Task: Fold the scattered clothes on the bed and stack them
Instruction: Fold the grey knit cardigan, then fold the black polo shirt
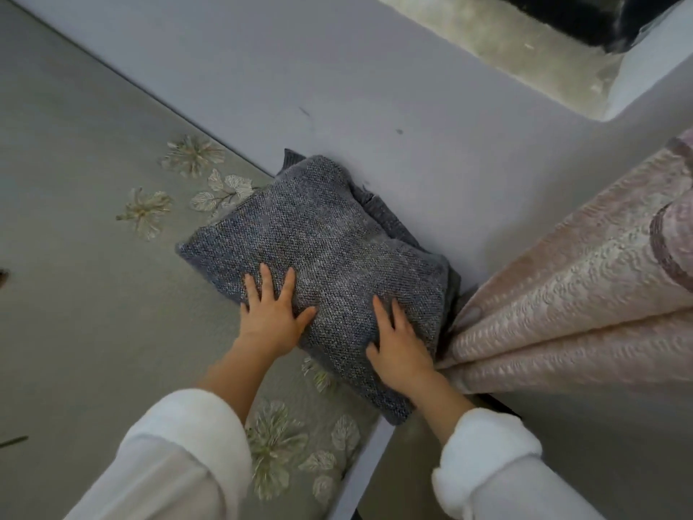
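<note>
A folded grey knitted garment lies on the bed, at the edge against the pale wall. More grey fabric shows under its far right side. My left hand presses flat on the garment's near left part with fingers spread. On the near right part rests my right hand, also flat with straight fingers. Both arms wear white sleeves.
The bed cover is grey-green with embroidered leaves. A pink textured curtain hangs in folds at the right, touching the garment's right side. A light wall runs behind the garment, and a window opening is at the top right.
</note>
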### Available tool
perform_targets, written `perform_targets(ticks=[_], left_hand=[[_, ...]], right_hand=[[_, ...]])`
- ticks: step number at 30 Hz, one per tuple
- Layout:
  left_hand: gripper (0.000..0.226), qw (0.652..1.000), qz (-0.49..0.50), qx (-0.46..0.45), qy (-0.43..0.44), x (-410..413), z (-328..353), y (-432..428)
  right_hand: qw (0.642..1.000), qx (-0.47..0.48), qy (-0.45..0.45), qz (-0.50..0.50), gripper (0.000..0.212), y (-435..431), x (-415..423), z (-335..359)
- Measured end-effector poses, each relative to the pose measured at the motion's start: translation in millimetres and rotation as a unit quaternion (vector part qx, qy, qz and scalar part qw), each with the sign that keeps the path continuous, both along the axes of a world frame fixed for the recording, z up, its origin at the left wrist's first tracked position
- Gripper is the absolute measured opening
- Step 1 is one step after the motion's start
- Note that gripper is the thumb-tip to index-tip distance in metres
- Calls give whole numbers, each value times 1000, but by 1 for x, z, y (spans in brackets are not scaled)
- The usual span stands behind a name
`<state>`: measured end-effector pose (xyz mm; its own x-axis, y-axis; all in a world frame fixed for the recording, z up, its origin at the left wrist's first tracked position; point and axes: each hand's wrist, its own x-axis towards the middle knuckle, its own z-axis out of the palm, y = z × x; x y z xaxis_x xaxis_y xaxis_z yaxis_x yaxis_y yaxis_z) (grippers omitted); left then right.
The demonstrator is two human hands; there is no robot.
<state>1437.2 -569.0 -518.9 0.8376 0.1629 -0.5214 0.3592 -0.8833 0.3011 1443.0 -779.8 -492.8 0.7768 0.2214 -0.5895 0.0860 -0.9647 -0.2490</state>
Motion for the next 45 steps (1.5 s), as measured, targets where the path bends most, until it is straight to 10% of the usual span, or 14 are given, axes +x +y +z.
perform_targets(ticks=[7,24,45], left_hand=[[66,986,82,-116,-83,-73,30,43],[45,886,456,-36,-71,-454,-28,269],[61,816,532,169,-150,-540,-182,426]], right_hand=[[983,-7,-168,70,60,65,-24,31],[927,17,-18,374,58,370,-268,-42],[845,252,-160,444,75,734,-332,-184]])
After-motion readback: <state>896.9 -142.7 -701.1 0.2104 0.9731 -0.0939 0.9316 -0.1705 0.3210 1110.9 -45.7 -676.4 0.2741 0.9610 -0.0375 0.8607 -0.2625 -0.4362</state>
